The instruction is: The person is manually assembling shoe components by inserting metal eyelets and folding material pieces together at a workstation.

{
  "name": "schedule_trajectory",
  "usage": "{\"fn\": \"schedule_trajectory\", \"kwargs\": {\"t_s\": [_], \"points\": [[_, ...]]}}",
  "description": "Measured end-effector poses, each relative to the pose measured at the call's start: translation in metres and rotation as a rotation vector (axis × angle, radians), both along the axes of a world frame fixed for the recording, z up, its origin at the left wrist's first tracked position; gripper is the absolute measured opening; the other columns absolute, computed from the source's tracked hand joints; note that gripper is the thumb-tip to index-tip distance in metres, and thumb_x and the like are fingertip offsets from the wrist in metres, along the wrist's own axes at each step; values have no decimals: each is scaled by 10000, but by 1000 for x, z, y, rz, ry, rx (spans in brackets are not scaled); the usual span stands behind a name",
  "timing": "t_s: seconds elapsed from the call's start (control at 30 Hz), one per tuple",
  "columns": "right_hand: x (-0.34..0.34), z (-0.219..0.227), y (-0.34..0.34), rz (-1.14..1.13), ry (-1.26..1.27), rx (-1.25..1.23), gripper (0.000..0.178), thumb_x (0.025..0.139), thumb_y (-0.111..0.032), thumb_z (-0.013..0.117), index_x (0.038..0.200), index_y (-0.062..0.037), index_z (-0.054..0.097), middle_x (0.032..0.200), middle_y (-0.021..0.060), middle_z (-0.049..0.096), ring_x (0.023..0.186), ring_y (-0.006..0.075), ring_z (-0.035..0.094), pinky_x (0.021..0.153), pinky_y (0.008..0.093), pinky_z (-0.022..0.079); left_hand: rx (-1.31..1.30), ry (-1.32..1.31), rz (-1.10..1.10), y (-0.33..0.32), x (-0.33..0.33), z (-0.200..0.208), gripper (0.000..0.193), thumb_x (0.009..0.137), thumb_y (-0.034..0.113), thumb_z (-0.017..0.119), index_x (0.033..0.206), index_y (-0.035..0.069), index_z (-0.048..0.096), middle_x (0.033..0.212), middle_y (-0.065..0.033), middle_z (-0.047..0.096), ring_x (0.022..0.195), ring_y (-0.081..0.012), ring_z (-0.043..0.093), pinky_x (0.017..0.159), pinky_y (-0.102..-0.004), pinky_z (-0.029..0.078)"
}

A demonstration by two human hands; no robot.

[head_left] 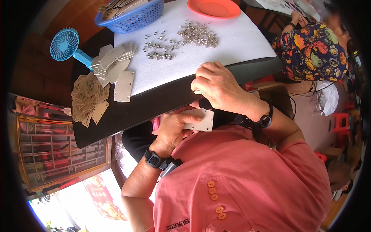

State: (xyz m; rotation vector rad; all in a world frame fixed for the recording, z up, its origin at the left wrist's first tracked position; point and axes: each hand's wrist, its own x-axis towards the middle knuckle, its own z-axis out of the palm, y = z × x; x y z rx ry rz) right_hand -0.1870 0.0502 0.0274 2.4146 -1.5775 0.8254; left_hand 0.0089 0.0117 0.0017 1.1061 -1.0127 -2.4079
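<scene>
My left hand (172,127) is closed on a beige flat plate (203,120) with small holes along its edge, its thumb lying across the top. The plate is held just off the table's near edge, in front of my body. Above and to the right of it, my right hand (216,85) is closed, fingers curled in and tips together at the table edge. Whatever is in those fingers, if anything, is hidden. Small shiny metal pieces lie on the white sheet (228,42) in two groups: a dense pile (199,34) and a looser scatter (160,50).
Beige plates (116,63) lie heaped at the table's left, beside a pile of brownish plates (89,96). A blue handheld fan (64,44) rests there. Farther back stand a blue basket (135,17) of plates and an orange dish (214,8). Another person in a floral top (315,52) sits at right.
</scene>
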Motion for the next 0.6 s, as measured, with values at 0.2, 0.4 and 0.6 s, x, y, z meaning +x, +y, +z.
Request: {"fn": "schedule_trajectory", "kwargs": {"t_s": [0.2,0.4,0.6], "points": [[-8,-2,4,32,-18,30,104,818,-59,653,850,-99,562,925,57,528,941,255,535,803,371,396,-2,34,-96,3,1,6,282,756,-42,717,1026,-77,643,848,-125,679,564,-136,622,401,-220,456],[-15,1,0,-1,-42,-18,86,842,-82,644,857,-106,562,900,34,534,919,231,543,799,365,384,-174,-7,-299,4,7,33,278,716,-25,752,977,-79,675,771,-96,679,559,-93,595,426,-203,417],[-24,6,-8,-48,-52,-120,80,830,-89,669,868,-110,602,878,19,551,890,221,554,785,360,393,-268,-49,-349,-3,9,41,246,727,4,754,955,-57,686,757,-68,672,561,-67,572,446,-184,393]]}}
